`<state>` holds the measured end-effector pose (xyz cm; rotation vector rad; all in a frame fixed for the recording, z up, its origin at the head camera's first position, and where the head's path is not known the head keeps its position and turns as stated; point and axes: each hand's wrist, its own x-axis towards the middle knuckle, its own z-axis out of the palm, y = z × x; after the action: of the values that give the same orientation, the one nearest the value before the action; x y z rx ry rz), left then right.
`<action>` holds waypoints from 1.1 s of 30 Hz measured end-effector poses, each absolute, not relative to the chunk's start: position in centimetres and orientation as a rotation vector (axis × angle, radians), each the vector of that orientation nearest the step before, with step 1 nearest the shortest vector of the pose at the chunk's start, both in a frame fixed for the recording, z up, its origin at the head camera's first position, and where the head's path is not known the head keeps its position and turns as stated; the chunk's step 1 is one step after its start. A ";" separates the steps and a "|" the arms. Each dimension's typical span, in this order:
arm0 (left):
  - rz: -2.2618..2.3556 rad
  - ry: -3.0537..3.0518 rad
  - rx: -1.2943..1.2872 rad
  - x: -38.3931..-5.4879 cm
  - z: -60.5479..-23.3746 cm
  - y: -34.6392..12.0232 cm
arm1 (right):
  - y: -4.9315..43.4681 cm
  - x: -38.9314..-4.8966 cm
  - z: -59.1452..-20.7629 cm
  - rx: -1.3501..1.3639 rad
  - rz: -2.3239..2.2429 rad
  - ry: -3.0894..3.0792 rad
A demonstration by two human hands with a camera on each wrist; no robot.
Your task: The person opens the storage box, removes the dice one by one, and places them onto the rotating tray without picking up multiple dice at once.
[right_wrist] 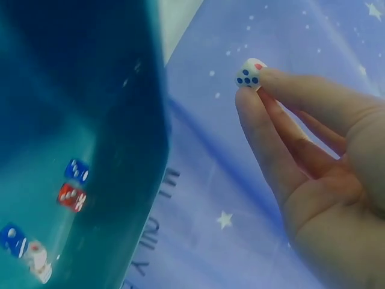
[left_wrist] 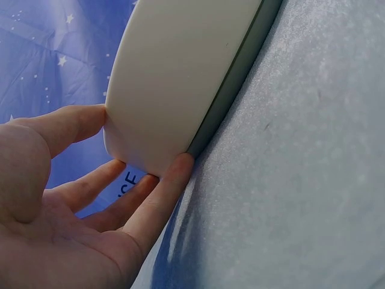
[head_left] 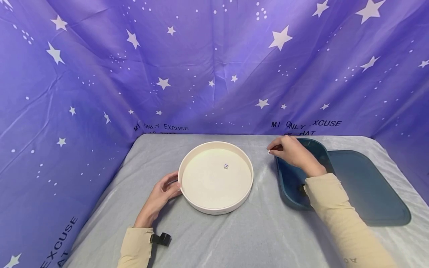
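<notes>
My right hand point(head_left: 295, 152) pinches a small white die point(right_wrist: 249, 75) between thumb and fingertip, above the far-left edge of a dark teal bin point(head_left: 285, 186). Blue and red pips show on it in the right wrist view. At the middle of the table sits a round cream tray point(head_left: 214, 212) with a low wall, and one white die point(head_left: 226, 166) with dark pips lies inside it. Fingertips of my left hand point(head_left: 163, 192) touch the tray's outer left wall, the fingers nearly straight. In the left wrist view the thumb meets the rim edge.
Inside the bin, the right wrist view shows a blue die point(right_wrist: 77, 171), a red die point(right_wrist: 71, 197) and others. A flat teal lid point(head_left: 365, 186) lies right of the bin. A grey cloth point(head_left: 261, 238) covers the table; a purple star-patterned curtain point(head_left: 214, 67) surrounds it.
</notes>
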<state>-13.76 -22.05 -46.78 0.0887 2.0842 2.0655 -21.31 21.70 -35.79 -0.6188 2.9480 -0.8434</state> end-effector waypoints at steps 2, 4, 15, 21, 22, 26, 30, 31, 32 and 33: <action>2.067 2.087 0.082 -13.8 -46.8 -22.0 | 21.1 -21.4 -35.8 -0.639 -0.846 2.942; 2.065 2.092 0.074 -13.8 -46.8 -22.0 | 20.5 -21.5 -35.9 -0.658 -0.853 2.936; 2.069 2.085 0.080 -13.8 -46.7 -22.0 | 17.7 -21.7 -36.0 -0.697 -0.874 2.894; 2.075 2.092 0.091 -13.8 -46.8 -22.0 | 16.3 -21.8 -36.5 -0.696 -0.870 2.856; 2.073 2.098 0.090 -13.8 -46.8 -22.0 | 16.1 -21.8 -36.6 -0.695 -0.875 2.845; 2.075 2.094 0.082 -13.8 -46.7 -22.0 | 15.3 -21.7 -37.1 -0.681 -0.888 2.818; 2.072 2.091 0.078 -13.8 -46.8 -22.0 | 14.5 -21.6 -37.6 -0.690 -0.881 2.809; 2.072 2.087 0.082 -13.8 -46.8 -22.0 | 14.4 -21.6 -37.8 -0.698 -0.876 2.807; 2.075 2.084 0.080 -13.8 -46.8 -22.0 | 14.2 -21.6 -37.9 -0.703 -0.872 2.805; 2.076 2.084 0.087 -13.8 -46.8 -22.0 | 14.0 -21.6 -38.1 -0.708 -0.869 2.802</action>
<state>-13.81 -22.04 -46.84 0.0866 2.0835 2.0759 -21.59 13.98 -38.10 -0.7080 2.8022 -0.8687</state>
